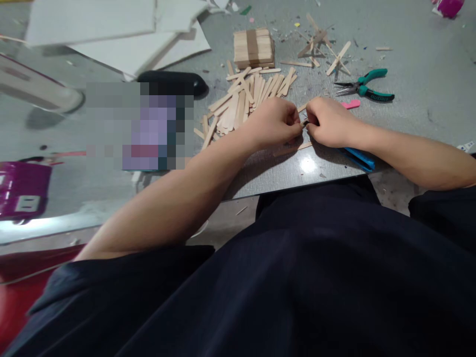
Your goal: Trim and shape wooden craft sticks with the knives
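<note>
Just right of the pile of craft sticks (256, 89), in the head view, the left hand (277, 119) and the right hand (327, 121) come close together above the counter (267, 176), the left one nearer the pile. Both have thumb and finger clamped on a small wooden piece (304, 124), which sits between their fingertips, mostly hidden. Beyond the pile lies a banded bundle (254, 47); well to its right lie green-handled pliers (362, 87).

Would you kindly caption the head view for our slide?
Bare left hand and right hand close together beside loose, flat wooden sticks and teal-handled metal pliers.
</note>
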The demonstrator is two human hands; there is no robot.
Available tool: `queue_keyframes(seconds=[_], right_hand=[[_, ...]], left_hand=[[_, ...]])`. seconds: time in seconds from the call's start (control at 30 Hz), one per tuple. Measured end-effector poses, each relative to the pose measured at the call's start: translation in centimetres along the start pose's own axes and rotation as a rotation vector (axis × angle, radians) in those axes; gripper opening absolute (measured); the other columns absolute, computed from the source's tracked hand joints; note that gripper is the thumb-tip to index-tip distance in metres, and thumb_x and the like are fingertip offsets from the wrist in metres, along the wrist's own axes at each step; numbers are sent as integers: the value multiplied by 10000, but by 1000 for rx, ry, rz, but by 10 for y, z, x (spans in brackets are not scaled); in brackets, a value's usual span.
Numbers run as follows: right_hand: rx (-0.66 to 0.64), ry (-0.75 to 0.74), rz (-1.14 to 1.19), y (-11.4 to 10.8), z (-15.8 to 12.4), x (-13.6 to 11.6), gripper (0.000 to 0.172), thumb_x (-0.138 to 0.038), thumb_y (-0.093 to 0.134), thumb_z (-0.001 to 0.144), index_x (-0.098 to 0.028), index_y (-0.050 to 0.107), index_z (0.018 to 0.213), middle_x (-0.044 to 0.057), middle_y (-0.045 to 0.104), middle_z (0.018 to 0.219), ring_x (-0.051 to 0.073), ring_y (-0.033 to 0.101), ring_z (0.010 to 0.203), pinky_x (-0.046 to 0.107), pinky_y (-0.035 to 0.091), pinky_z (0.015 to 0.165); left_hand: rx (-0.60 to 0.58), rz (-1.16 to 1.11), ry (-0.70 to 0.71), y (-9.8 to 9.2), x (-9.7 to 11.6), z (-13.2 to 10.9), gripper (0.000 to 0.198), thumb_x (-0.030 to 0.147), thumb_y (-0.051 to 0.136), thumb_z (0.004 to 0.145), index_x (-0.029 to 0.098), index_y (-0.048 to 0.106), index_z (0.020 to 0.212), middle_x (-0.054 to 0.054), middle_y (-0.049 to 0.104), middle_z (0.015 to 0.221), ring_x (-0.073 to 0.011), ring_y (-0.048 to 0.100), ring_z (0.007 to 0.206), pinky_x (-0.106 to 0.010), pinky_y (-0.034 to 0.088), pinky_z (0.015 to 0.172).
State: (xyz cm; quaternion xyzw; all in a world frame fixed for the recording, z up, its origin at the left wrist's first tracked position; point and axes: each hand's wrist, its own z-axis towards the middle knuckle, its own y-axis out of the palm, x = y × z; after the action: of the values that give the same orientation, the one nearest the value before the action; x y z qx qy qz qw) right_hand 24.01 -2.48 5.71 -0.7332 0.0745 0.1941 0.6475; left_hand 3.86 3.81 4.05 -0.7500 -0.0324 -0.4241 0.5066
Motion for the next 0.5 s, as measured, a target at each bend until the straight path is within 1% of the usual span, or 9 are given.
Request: queue_keyframes(seconds=[0.07,0.13,0.23,0.33,0.4,0.5], right_hand=[[0,3,0,0,0,0,406,-116,720,1051,-325,437,848,117,834,1076,327,810,1179,470,585,1029],[5,-4,5,1,0,1,396,-102,723,1022,-323,436,861,118,843,1095,347,813,1178,486,592,1028],[18,-27,26,4,0,7,340,-122,738,1004,-321,485,894,117,849,1082,368,802,1146,502,598,1005],[33,-33,43,5,0,12,301,-163,745,1032,-321,524,901,116,855,1090,358,786,1142,489,581,994],[52,-31,52,2,-2,14,316,-177,748,1047,-322,522,880,117,861,1106,346,780,1132,485,563,989],[95,-13,71,-6,-6,14,298,-193,746,1050,-321,549,867,103,867,1082,350,795,1117,497,563,993]], left_hand=[[-4,-6,1,0,-1,1,179,168,792,862,287,680,789,-34,751,699,-295,853,895,-415,690,871],[-12,-14,-4,0,-1,1,198,148,792,873,283,678,782,-34,757,707,-288,836,867,-425,685,896],[-20,-38,-6,0,-1,2,204,157,803,903,274,684,786,-30,758,705,-266,808,828,-412,673,901],[-36,-67,-15,0,-2,2,193,202,824,938,268,702,804,-32,757,698,-255,802,810,-388,673,874],[-48,-105,-29,0,-1,1,161,239,837,972,264,730,855,-32,772,710,-239,791,766,-380,678,842],[-43,-196,-55,1,1,-2,87,283,843,1038,257,773,993,-46,827,778,-219,782,717,-378,685,784]])
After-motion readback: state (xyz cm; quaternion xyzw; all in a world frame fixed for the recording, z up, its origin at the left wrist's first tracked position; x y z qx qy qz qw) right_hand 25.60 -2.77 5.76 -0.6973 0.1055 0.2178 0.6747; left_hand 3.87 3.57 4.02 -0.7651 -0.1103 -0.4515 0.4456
